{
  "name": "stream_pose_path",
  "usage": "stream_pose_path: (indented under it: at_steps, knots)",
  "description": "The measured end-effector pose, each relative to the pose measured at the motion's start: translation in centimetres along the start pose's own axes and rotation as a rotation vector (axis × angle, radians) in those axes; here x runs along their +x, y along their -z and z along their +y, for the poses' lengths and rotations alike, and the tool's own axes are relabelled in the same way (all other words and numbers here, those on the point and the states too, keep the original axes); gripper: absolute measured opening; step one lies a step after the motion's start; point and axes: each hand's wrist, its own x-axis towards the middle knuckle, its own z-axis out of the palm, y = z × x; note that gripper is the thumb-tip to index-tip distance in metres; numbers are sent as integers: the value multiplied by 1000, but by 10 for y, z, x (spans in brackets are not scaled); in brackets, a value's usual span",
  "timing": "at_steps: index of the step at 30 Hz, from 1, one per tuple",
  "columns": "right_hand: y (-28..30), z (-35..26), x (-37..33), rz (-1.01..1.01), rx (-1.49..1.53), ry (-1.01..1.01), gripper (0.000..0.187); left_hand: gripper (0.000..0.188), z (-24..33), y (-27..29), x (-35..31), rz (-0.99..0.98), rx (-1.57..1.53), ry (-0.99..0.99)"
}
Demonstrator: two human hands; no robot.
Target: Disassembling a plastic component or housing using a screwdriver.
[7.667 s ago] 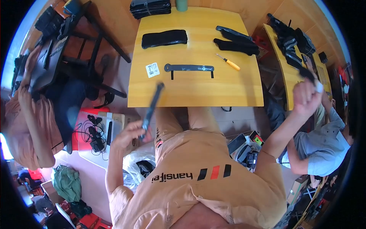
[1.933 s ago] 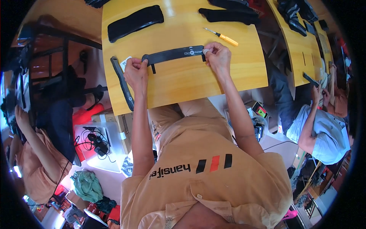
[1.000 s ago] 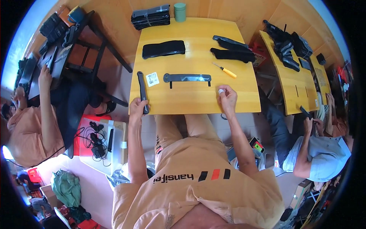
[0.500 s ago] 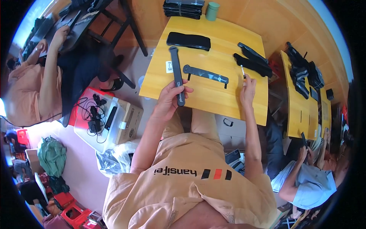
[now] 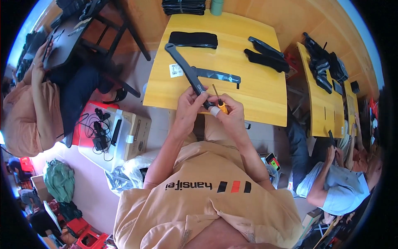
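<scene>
My left hand point(image 5: 187, 111) is closed around a long dark strap point(image 5: 182, 62) with rounded ends, its far end slanting up to the left over the table. Between the fingers of my right hand point(image 5: 234, 121) is a screwdriver point(image 5: 222, 106) with an orange and black handle; its thin shaft points up and away. Fingers of both hands meet around the strap's near end, partly hiding it. Just beyond lies another dark strap point(image 5: 219, 75), flat on the table. A white label point(image 5: 175, 70) sits left of the held strap.
On the yellow table point(image 5: 257, 103) lie a black padded band point(image 5: 193, 39) and two dark bands point(image 5: 267, 61). A black stack point(image 5: 183, 7) and green canister point(image 5: 216, 7) stand behind. A clear bin of cables point(image 5: 99, 137) is at left. Other people sit on both sides.
My right hand has come left from the table's right side, bringing the screwdriver to the strap's near end. The held strap now tilts further left. My view has shifted slightly.
</scene>
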Motion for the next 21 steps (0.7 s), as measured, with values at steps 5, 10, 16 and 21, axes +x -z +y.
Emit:
stream_pose_path:
  at_steps: [5, 10, 16, 21]
  knots:
    - [13, -10, 3, -18, 193, -246, 19, 24, 5, 6, -1, -42, -80, 61]
    - [7, -27, -2, -41, 167, -149, 31, 24, 12, 9, -1, -57, -67, 24]
    - [17, -36, -20, -176, -251, 59, 39, 19, 28, 11, -5, -71, -270, -29]
    - [8, -54, -30, -244, -269, -18, 42, 21, 29, 8, -7, -39, -159, -140]
